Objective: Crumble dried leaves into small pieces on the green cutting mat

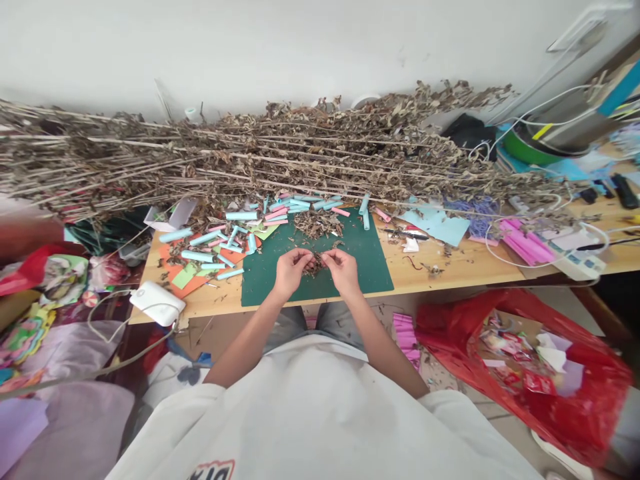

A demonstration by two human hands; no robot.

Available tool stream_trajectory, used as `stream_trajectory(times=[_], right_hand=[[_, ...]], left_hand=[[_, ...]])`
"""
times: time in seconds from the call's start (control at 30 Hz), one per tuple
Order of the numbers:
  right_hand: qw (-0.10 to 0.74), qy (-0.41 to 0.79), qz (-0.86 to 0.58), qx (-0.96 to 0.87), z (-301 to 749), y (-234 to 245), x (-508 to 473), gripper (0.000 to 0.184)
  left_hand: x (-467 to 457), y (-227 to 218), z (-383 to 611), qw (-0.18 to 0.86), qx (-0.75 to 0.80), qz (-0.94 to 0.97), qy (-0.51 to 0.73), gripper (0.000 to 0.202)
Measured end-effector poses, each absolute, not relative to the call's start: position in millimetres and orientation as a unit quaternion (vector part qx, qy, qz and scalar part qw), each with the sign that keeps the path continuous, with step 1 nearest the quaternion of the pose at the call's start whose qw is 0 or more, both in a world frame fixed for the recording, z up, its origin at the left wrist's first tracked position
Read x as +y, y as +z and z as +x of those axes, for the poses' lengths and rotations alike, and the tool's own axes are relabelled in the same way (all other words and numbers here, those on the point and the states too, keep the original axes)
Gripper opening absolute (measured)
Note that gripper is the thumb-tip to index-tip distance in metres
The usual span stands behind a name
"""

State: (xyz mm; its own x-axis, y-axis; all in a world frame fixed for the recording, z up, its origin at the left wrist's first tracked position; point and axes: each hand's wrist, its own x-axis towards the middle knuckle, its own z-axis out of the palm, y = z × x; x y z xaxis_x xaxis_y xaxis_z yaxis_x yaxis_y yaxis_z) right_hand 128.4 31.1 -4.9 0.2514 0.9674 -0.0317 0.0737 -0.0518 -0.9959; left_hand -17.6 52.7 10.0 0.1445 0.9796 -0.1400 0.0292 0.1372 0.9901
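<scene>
"Pinching dried leaves [318,260], are both hands?"

"Yes — the left hand [290,272] and the right hand [343,272] meet over the middle of the green mat [373,270], each with thumb and fingertips closed on the brown, crumbly bits. I can't tell whether the fingers touch the mat itself."

"And what else lies on the mat?"

"A leaf heap [317,225] towards its back edge, just beyond the hands. Two blue tubes [365,221] sit at its back right corner."

"Those paper rolls [197,255], then?"

"Scattered left of the mat, blue and pink, some of them on orange paper [196,283]. More line the mat's back edge."

"To its right?"

"A dark pen [411,233] near the mat, then a sheet of light-blue paper [443,225], and well apart from the mat some folded pink paper [525,241]."

"What's that mass behind the mat?"

"Dried stalks [240,150], leaves still on them, stretching far past the mat on both sides."

"Anything lower down?"

"A white device [157,303] with a cable, left of the mat by the table's [480,271] front edge — and a red bag [450,327] of scraps, below and right of the mat."
</scene>
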Motion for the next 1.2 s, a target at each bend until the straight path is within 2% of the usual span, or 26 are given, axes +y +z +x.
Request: stream_trajectory(times=[0.2,0.3,0.43,0.7,0.97,1.2], right_hand=[[0.493,0.313,-0.605,-0.542,128.0,-0.9,26.8,0.018],[0.489,0.305,-0.583,-0.572,126.4,2.3,24.3,0.023],[0.488,0.315,-0.571,-0.580,126.4,5.9,23.1,0.020],[0.442,0.239,-0.580,-0.642,125.2,4.2,23.8,0.017],[0.459,0.222,-0.614,-0.603,131.2,-5.1,27.3,0.016],[0.489,0.240,-0.566,-0.618,129.0,1.8,24.5,0.019]], left_hand=[[55.8,5.7,-18.5,0.573,0.519,0.468,0.429,0.030],[54.7,1.8,-17.7,0.567,0.521,0.477,0.424,0.028],[52.3,0.4,-18.5,0.555,0.505,0.512,0.419,0.025],[48.5,8.5,-19.9,0.437,0.516,0.641,0.363,0.018],[52.6,8.5,-17.6,0.544,0.505,0.525,0.415,0.023],[54.6,4.5,-15.8,0.539,0.507,0.536,0.406,0.024]])
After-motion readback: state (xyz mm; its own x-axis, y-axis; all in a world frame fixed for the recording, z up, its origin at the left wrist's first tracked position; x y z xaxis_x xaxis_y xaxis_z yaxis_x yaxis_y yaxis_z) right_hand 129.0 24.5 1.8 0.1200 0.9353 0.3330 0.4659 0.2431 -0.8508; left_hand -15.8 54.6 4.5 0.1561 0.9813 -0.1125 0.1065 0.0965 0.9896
